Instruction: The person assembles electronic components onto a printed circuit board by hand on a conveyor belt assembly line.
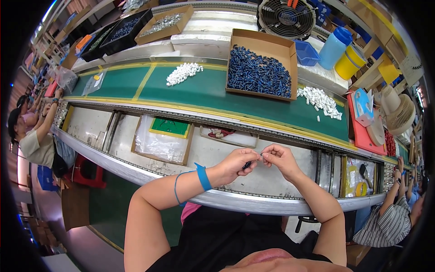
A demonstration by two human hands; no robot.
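Both hands meet in front of me above the metal work rail. My left hand point(241, 164) is curled round one or more small dark blue parts point(247, 165), seen between its fingers. They resemble the parts in the box behind. A blue strap point(202, 177) and a thin blue cord circle the left wrist. My right hand point(279, 159) pinches with thumb and forefinger, its tips almost touching the left ones. Whatever lies between those tips is too small to name. Beyond the hands, a cardboard box point(293, 68) of small dark blue cylindrical parts stands on the green belt point(204, 95).
Piles of small white pieces point(185, 74) lie left and right of the box. A tray with a bag and green board point(171, 127) sits below the belt. Behind stand a blue bin point(307, 53), bottle point(335, 47) and fans point(398, 109). People work at both sides.
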